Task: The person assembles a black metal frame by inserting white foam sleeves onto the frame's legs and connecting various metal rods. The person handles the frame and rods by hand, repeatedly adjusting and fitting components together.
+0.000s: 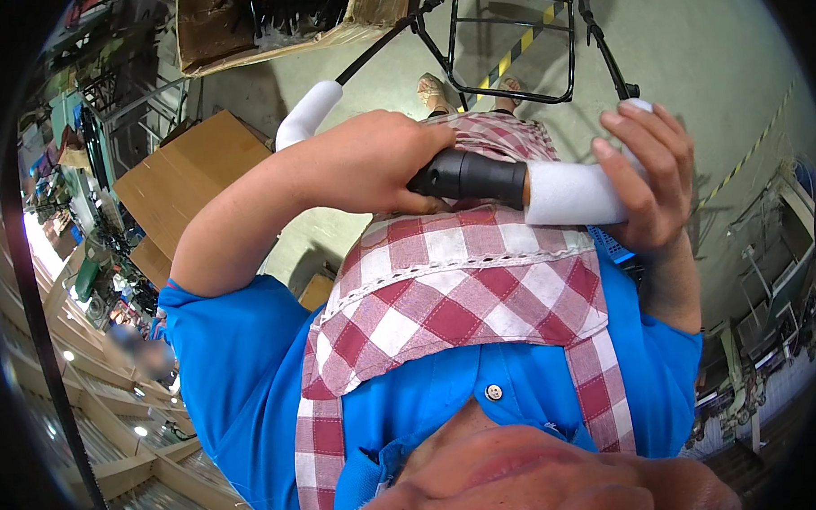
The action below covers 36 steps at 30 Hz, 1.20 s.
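My left hand (378, 162) is closed around a black cylindrical piece (468, 174) held level in front of my apron. Its right end meets the open end of a white foam-like sleeve (572, 193), with a thin tan band showing at the joint. My right hand (652, 174) wraps round the bent part of this sleeve, its fingers curled over from the far side. Beyond it stands a black tubular metal frame (515, 94), whose right tube runs toward my right hand. On its left tube sits another bent white sleeve (309, 115), apart from both hands.
An open cardboard box (293, 43) of black parts stands at the far left. A flattened brown carton (194, 177) lies nearer on the left. Yellow-black tape (522, 46) marks the floor. Racks and metal parts (770, 332) line the right side; a blurred person (142, 350) is far left.
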Tool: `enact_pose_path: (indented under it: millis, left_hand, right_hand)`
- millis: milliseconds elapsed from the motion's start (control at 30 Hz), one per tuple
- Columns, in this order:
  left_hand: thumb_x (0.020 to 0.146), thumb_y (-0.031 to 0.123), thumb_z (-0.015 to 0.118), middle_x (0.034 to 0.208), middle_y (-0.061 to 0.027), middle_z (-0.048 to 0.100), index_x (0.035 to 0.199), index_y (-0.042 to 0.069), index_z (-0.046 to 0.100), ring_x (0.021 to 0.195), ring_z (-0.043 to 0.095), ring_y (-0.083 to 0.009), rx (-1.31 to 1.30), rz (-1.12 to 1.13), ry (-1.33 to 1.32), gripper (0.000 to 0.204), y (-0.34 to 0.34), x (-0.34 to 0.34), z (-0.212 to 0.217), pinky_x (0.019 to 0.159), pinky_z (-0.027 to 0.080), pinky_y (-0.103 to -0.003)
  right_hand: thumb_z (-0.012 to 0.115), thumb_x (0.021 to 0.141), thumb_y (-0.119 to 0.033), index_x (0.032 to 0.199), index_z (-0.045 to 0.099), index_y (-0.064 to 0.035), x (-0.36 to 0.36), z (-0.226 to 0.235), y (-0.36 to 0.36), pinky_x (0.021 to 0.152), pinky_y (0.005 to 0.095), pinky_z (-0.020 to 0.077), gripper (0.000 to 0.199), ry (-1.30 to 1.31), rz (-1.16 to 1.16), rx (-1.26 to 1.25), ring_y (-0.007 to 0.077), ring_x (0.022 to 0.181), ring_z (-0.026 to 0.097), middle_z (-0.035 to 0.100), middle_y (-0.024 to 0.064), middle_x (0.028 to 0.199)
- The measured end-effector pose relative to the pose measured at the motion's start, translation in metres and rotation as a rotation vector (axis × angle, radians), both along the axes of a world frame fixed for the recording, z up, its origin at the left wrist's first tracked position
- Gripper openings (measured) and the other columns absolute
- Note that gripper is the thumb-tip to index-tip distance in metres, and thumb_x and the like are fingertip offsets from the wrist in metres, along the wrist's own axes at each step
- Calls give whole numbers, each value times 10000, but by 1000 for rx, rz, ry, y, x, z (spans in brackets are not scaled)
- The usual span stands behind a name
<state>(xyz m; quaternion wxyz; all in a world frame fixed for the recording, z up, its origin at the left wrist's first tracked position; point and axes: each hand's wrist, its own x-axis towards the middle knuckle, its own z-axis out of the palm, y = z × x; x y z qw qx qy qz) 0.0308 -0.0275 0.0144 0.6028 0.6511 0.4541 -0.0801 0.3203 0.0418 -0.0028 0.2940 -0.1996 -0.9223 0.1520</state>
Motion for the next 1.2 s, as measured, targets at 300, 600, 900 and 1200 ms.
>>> enact_pose_path:
  millis: [300,600,900,1200]
  left_hand:
    - [738,253,787,802,-160,640,1011,47,571,751,637,-383,67,-24,-60,404,-15,10,-12,687,495,-455]
    - [675,258,812,828,-111,647,1046,82,569,722,653,-336,544,123,56,477,-17,0,-15,669,521,-435]
    - [559,164,810,830,-106,641,1012,84,583,733,645,-330,489,133,69,513,-25,-2,-18,676,523,-422]
    - [606,152,745,806,-89,636,993,60,599,721,668,-286,659,180,102,424,-8,2,-15,647,542,-378]
  right_hand:
    - [781,672,-276,953,661,-36,14,9,2,709,402,535,388,-108,157,-304,275,714,642,636,97,781]
    - [725,808,-168,1442,434,-202,112,-152,65,1120,463,325,698,-379,-627,-400,325,1360,402,421,124,1485]
    - [804,740,-216,1326,525,-186,42,-274,169,1095,458,373,650,-523,-254,-252,308,1350,410,448,83,1461]
    - [731,856,-313,891,618,-34,43,-317,193,915,433,494,303,-389,-187,-616,353,1107,607,677,168,978]
